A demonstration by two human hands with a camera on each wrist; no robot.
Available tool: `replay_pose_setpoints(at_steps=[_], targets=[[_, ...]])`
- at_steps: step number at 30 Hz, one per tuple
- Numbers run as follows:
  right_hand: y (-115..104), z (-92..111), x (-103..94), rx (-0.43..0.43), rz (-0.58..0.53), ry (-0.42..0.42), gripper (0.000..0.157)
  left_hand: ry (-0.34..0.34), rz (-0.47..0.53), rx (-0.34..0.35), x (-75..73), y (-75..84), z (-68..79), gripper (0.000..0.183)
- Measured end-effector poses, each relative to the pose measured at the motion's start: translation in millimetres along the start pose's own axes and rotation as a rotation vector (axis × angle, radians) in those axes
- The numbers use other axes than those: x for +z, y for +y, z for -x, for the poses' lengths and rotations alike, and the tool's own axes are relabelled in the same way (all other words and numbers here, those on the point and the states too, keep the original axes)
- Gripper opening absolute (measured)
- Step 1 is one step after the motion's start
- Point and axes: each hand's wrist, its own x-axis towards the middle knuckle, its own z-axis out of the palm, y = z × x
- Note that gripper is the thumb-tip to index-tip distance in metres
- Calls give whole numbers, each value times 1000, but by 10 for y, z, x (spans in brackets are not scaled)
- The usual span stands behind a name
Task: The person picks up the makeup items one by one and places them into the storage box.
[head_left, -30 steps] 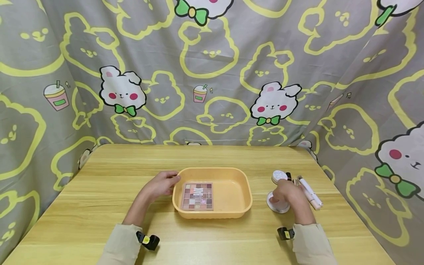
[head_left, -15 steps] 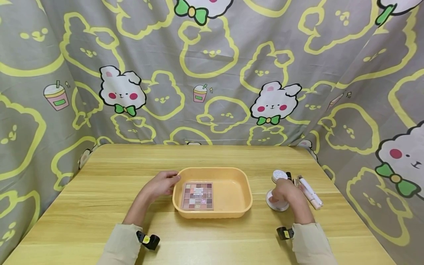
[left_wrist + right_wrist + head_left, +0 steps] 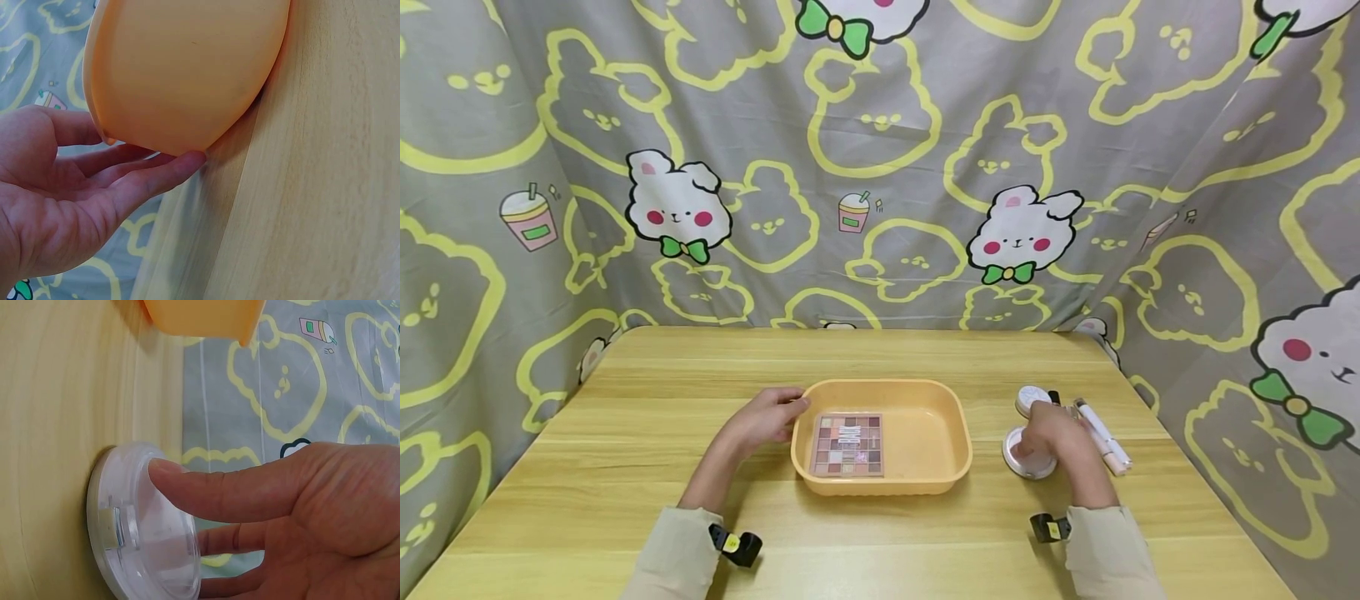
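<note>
Broadly, left to right: light sleeve (image 3: 673,550) with a small black device (image 3: 745,550) at the cuff, then the left hand (image 3: 767,417) at the left end of a yellow-orange tray (image 3: 925,442). Fingers extended, not curled; in the left wrist view the thumb touches the lower part of the tray's end wall, the index finger meets the rim. Tray sits flat on the wood-grain table (image 3: 917,542). Inside, in its left half: 1 square palette (image 3: 847,446), lying flat, face a grid of coloured squares with white lettering.

To the right of the tray, apart from it: a round compact (image 3: 1032,468) with a clear lid, on the table. Right hand (image 3: 1060,442) is over it — thumb at the lid's edge, fingers by the far side of the lid; cannot tell whether it grips. The 2 hands are well apart, the tray's length between them. Just beyond the compact, 1 round white case (image 3: 1032,402); beside that, a black item (image 3: 1055,397), partly hidden. Farther right, a slim white tube (image 3: 1101,429) lies slantwise against a beige tube (image 3: 1112,463).
</note>
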Motion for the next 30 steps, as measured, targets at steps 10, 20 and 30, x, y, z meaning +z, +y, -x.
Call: replay_pose_setpoints(at_steps=[10,20,30], targets=[[102,23,-23,-71,-147,13,25,-2,4,2,3,6,-11,39],[141,2,-67,-110,-154,83,20,-5,-11,-7,-1,17,-6,41],[108,17,-87,-98,-206,98,23,-1,-5,-17,6,17,-7,43]])
